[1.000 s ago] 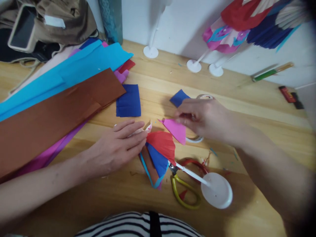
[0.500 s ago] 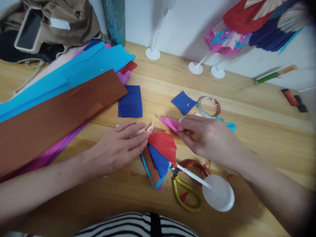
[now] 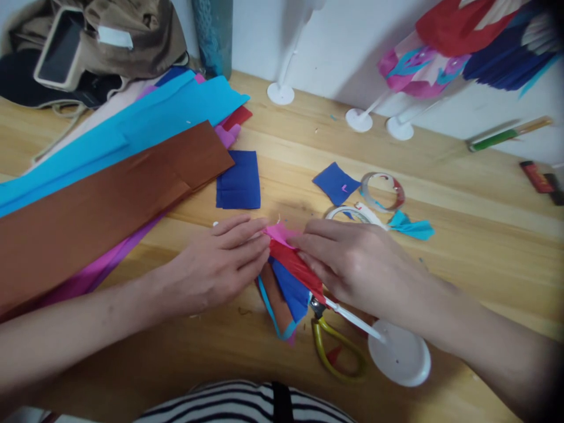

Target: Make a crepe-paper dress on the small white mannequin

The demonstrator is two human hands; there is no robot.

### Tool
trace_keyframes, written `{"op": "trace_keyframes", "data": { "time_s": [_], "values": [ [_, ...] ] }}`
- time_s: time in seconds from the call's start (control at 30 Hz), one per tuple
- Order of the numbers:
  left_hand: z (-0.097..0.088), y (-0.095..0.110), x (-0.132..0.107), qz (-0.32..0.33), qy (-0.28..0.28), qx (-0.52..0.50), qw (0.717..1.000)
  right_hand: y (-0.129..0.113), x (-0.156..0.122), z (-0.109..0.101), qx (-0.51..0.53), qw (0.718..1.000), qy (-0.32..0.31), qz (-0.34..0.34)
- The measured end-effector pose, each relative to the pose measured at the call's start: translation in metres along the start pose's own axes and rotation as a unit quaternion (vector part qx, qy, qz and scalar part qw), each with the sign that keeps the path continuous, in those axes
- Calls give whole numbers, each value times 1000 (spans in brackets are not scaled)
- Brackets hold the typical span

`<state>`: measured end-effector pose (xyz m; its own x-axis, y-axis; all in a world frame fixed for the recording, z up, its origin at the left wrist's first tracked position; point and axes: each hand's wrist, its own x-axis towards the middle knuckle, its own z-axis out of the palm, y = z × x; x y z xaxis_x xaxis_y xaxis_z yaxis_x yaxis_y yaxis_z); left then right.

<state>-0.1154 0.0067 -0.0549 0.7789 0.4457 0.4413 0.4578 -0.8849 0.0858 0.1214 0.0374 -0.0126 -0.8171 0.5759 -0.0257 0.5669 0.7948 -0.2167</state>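
My left hand (image 3: 224, 252) lies with its fingers closed over the upper end of a crepe paper dress (image 3: 288, 288); its thumb is hidden. The dress has red, blue, brown and light blue layers and lies on its side on a white stand (image 3: 399, 352). My right hand (image 3: 352, 252) pinches a pink crepe paper piece (image 3: 279, 234) and presses it against the dress, above the red layer. Below my right hand, yellow-handled scissors (image 3: 337, 352) lie partly under the stand's rod.
Left lie long brown crepe paper (image 3: 118, 205) and light blue crepe paper (image 3: 176, 117). Blue squares (image 3: 238, 179), tape rolls (image 3: 383, 191) and a light blue scrap (image 3: 412, 226) lie beyond my hands. White stands (image 3: 281, 94), a brush (image 3: 506, 135) and a phone (image 3: 59, 50) are farther back.
My right hand has moved left with the pink paper and laid it on the dress beside my left fingers. The white tape roll has come into fuller view. My left hand stays in place.
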Motion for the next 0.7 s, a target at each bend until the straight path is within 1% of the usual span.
{"op": "trace_keyframes", "data": {
  "time_s": [0.1,0.2,0.27,0.4,0.6,0.7],
  "values": [
    [0,-1,1,-3,1,8,1000,1,-2,-2,-49,999,0,1],
    [1,-2,0,14,-3,15,1000,1,-4,-1,-130,991,39,-8],
    [2,-2,0,11,-4,19,1000,-1,-4,0,-155,986,52,-23],
    [2,0,-1,-2,2,19,1000,-7,-2,1,-135,989,27,-46],
    [0,2,1,-18,-5,21,1000,-7,-3,0,-83,995,16,-46],
    [0,0,0,-3,-4,20,1000,-6,-4,1,-50,998,-1,-38]
  ]
}}
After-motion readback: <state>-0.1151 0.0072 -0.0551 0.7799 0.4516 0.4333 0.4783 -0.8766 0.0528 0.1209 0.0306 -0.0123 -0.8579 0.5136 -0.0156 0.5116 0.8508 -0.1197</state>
